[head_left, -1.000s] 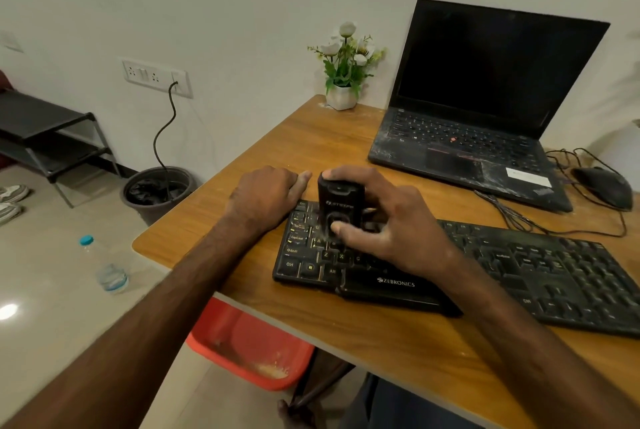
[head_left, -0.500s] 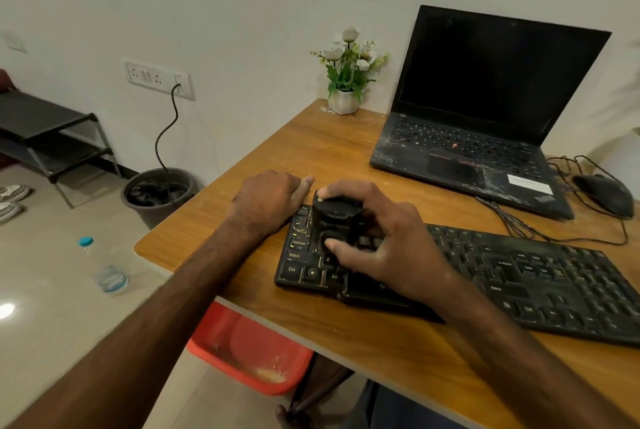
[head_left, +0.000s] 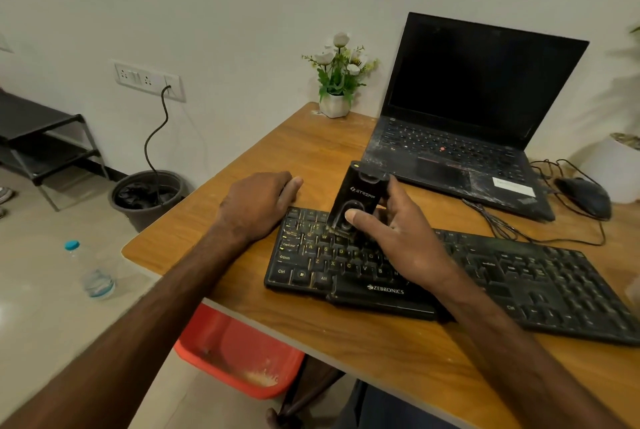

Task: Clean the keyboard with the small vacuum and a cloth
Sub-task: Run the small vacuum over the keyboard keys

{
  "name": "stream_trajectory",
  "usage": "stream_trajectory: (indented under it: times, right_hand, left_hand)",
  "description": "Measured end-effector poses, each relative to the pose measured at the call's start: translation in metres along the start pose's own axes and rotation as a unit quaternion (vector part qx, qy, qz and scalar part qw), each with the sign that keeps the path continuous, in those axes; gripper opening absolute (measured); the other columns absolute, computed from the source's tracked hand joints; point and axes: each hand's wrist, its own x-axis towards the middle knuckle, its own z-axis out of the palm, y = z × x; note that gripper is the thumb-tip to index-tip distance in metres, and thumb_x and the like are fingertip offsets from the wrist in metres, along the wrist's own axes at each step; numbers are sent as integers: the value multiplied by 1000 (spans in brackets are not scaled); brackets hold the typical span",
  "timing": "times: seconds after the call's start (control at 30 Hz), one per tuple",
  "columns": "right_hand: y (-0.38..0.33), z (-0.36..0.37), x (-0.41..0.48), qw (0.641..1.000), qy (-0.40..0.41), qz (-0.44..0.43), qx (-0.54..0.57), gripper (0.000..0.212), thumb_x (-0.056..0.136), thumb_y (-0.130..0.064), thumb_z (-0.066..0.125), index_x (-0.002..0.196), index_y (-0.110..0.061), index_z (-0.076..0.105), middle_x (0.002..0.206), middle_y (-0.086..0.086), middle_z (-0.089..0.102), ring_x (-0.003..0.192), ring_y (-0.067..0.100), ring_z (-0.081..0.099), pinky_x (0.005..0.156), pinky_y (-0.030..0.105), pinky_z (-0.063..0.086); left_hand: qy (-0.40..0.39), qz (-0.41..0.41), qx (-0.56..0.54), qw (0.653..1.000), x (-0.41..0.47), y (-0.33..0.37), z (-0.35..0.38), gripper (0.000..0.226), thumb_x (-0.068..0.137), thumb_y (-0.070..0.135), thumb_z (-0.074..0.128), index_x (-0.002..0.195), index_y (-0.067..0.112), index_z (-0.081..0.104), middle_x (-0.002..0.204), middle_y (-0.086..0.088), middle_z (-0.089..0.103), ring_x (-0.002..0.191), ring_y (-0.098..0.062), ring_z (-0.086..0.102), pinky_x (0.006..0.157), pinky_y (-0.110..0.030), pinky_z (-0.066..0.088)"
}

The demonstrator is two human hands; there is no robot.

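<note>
Right hand: grip closed round the vacuum, thumb laid on the oval panel on its front face, fingers wrapped behind the body.

Vacuum: small black unit, tilted, top end leaning away toward the laptop, lower end on the keys at the left part of the keyboard, about the upper letter rows.

Keyboard: black and dusty, lying flat along the near edge of the desk, with 1 cable running from its far edge toward the mouse.

Left hand: resting knuckles up on the desk at the keyboard's far left corner, thumb beside the keyboard's edge. The fingers are folded under and hidden; the state of this grip cannot be told.

Other items on the desk: the laptop, open, screen dark, its palm rest smeared; a white pot of flowers at the far corner.

On the floor: a dark bin, a bottle and a red tub under the desk edge.
</note>
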Motion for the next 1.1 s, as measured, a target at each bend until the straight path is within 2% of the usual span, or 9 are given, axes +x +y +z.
stream_trajectory:
  times: [0.13,0.27,0.37,0.43,0.57,0.67,0.77,0.9,1.1]
  right_hand:
    - [-1,-5,1,998,28,8,61,63,93,-12,65,141,-34,31,117,4,63,93,21,72,77,46,60]
    - [1,-11,-1,997,43,-11,59,73,87,-4,70,137,-42,33,115,9,60,88,29,73,68,53,60]
    - [1,-11,-2,997,51,-20,59,72,85,-2,73,138,-37,39,117,-2,56,93,26,72,67,51,61]
    - [0,-10,-4,996,54,-24,65,71,85,-2,72,138,-35,39,118,-1,57,93,27,72,67,51,61]
    - [-9,-7,-8,997,23,-76,11,69,81,-5,76,133,-36,42,117,-10,57,97,21,70,68,43,62]
    - [-18,3,-12,988,-50,-133,-65,65,81,-12,78,130,-38,44,114,-16,58,96,15,69,68,33,62]
    - [-20,15,-2,972,-92,-173,-132,65,83,-15,76,133,-36,41,117,-7,62,94,12,68,70,31,61]
    - [-16,10,30,957,-56,-180,-223,66,85,-18,73,137,-36,37,117,3,64,92,14,69,71,34,61]
    - [-24,23,6,964,-124,-190,-141,64,83,-14,76,133,-37,42,106,-7,66,83,13,70,63,30,60]
  left_hand:
    - [-22,-26,-168,985,-19,8,-12,65,94,69,27,127,21,54,113,10,60,96,-1,57,79,-23,45]
    - [-121,-61,-352,926,-48,20,-27,96,76,92,33,149,28,31,144,12,44,127,1,47,106,-38,46]
    - [-217,-57,-440,869,-70,27,-38,117,59,94,57,152,38,14,154,21,29,135,13,36,111,-26,42]
    - [-267,-43,-448,852,-77,27,-44,137,47,81,80,154,41,4,151,26,26,131,17,39,107,-15,41]
    - [-307,-13,-364,879,-72,25,-44,157,41,44,99,152,48,-12,152,27,23,136,15,34,112,-16,35]
    - [-252,0,-312,916,-71,27,-42,152,44,56,98,152,50,-9,157,19,24,143,3,29,119,-33,34]
    - [-228,9,-313,922,-71,29,-40,146,48,52,99,153,43,-3,150,19,31,138,3,35,115,-33,40]
    - [-229,11,-299,926,-71,28,-41,148,49,54,97,152,46,-10,155,16,25,141,1,30,119,-33,34]
    - [-211,21,-282,936,-70,31,-42,143,46,65,92,154,34,4,146,19,31,137,0,33,114,-38,41]
